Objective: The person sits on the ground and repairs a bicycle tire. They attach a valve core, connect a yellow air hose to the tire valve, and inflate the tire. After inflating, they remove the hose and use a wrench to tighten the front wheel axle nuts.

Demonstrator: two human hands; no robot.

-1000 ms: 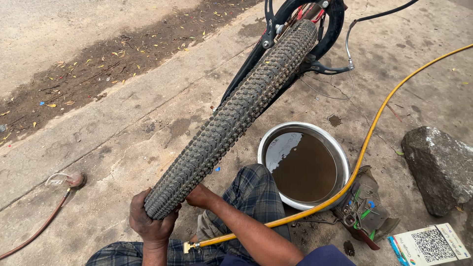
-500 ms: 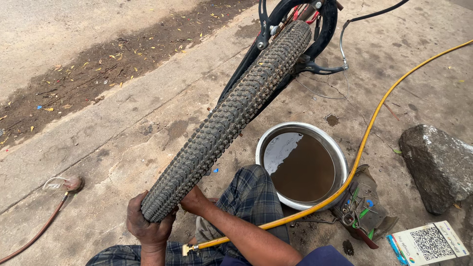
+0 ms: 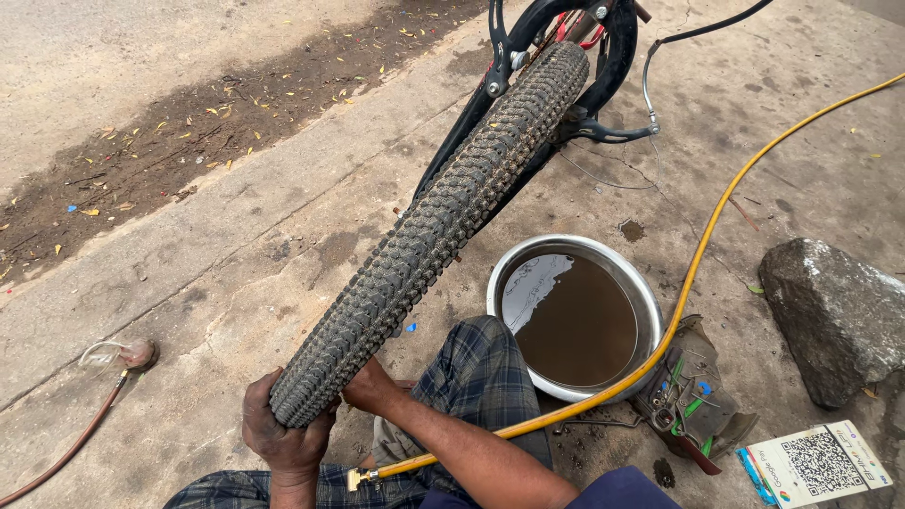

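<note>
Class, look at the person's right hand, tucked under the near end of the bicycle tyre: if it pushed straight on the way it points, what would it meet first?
The right hand points up-left into the knobbly tyre, which it already touches, so the tyre comes first. Past it lies the left hand, though depth is unclear.

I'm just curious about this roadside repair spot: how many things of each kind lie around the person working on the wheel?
Knobby bicycle tyre, gripped by left hand and right hand: 1
Hoses, yellow hose and brown hose: 2
Metal basin of murky water: 1
Large rock: 1
Printed card: 1
Total: 6
</note>
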